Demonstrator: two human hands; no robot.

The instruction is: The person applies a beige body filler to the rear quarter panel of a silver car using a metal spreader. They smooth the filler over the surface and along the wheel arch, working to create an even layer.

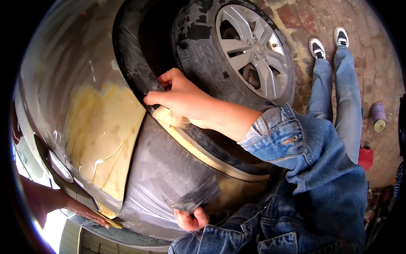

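Note:
My right hand (pixel 177 97) reaches across to the black wheel-arch trim (pixel 134 53), its thumb and fingers pinched at the trim's edge. Just under the palm is a tan loop of masking tape (pixel 171 117), and a cream strip (pixel 207 156) runs from there along the arch lip. Lower down, my left hand (pixel 192 219) has its fingers curled at a thin dark grey sheet (pixel 198 197), which lies against the sanded grey panel (pixel 158 158). The sheet's exact kind is unclear. Yellowish filler covers the neighbouring panel (pixel 108 139).
A wheel with silver spokes (pixel 256 48) stands beside my right forearm. At the far left another person's hand (pixel 86 211) presses a yellow flat piece (pixel 111 223) against the car. A purple can (pixel 378 113) and a red object (pixel 365 158) are on the brick floor (pixel 374 63) by my legs.

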